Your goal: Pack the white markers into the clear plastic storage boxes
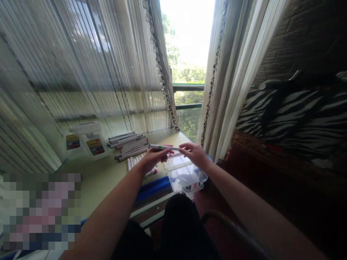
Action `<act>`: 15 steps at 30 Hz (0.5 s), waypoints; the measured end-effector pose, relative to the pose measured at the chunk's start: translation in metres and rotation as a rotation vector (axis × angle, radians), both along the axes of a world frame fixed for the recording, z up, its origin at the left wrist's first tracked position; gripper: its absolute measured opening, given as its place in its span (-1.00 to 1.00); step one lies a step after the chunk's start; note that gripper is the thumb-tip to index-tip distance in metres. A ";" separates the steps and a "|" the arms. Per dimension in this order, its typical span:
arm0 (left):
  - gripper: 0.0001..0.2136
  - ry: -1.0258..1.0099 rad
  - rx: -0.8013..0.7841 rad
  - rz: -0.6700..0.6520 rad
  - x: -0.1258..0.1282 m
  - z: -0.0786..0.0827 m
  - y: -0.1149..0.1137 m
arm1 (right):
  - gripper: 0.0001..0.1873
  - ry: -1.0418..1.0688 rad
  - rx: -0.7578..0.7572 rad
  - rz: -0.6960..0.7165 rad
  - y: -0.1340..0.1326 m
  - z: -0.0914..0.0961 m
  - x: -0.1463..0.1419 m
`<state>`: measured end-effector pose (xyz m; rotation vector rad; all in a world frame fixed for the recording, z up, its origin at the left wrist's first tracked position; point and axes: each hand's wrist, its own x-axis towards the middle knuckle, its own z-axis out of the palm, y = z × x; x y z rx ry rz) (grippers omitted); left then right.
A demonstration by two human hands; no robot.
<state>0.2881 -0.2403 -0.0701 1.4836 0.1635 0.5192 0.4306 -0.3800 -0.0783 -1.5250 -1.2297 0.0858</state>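
Observation:
A slim white marker (162, 147) with a green band is held nearly level above the table edge. My left hand (155, 159) is closed on it, with the thumb along its side. At the marker's right end, the fingers of my right hand (194, 154) pinch it. Behind my left hand lie several markers (132, 146) with dark and coloured ends, in a loose pile. Closer to me is a row of white markers (132, 163), partly hidden by my left hand. Below my right hand sits an open clear plastic case (185, 177).
Two clear containers with yellow and dark labels (95, 147) stand at the back left of the pale table (89, 180). Striped curtains (121, 65) hang behind it, beside a bright window opening. A zebra-striped cloth (298, 115) is at right. The lower left corner is pixelated.

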 end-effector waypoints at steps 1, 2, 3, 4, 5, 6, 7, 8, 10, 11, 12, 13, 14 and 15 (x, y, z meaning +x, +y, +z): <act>-0.62 -0.001 0.001 -0.003 0.000 0.000 -0.001 | -0.70 0.054 0.003 0.033 0.000 -0.002 0.000; -0.62 0.004 0.005 -0.010 0.001 -0.001 -0.002 | -0.67 0.093 0.006 0.060 0.000 -0.004 0.000; -0.61 0.008 0.010 -0.014 0.001 -0.001 -0.002 | -0.67 0.118 0.009 0.074 0.000 -0.006 0.000; -0.60 0.014 0.016 -0.014 0.002 -0.001 -0.002 | -0.69 0.131 0.019 0.076 0.001 -0.007 0.001; -0.58 0.018 0.022 -0.006 0.002 -0.001 -0.002 | -0.71 0.136 0.036 0.070 0.002 -0.008 0.003; -0.55 0.015 0.030 0.019 0.002 0.000 -0.001 | -0.72 0.144 0.057 0.065 0.003 -0.009 0.005; -0.51 0.002 0.041 0.062 0.002 0.000 0.001 | -0.71 0.164 0.077 0.063 0.004 -0.009 0.009; -0.47 -0.020 0.055 0.124 0.002 0.001 0.004 | -0.69 0.199 0.087 0.068 0.005 -0.009 0.013; -0.40 -0.064 0.097 0.258 0.002 0.002 0.009 | -0.63 0.286 0.070 0.094 0.006 -0.009 0.023; -0.38 -0.078 0.128 0.313 0.002 0.002 0.012 | -0.61 0.324 0.049 0.112 0.006 -0.009 0.028; -0.37 -0.083 0.163 0.351 0.002 0.001 0.015 | -0.59 0.352 0.027 0.129 0.006 -0.010 0.033; -0.38 -0.073 0.206 0.365 0.002 0.000 0.017 | -0.58 0.376 0.011 0.142 0.005 -0.012 0.038; -0.41 -0.051 0.262 0.364 0.002 -0.002 0.018 | -0.57 0.399 0.003 0.152 0.004 -0.015 0.042; -0.46 -0.018 0.329 0.356 0.003 -0.003 0.019 | -0.56 0.423 0.002 0.158 0.004 -0.018 0.046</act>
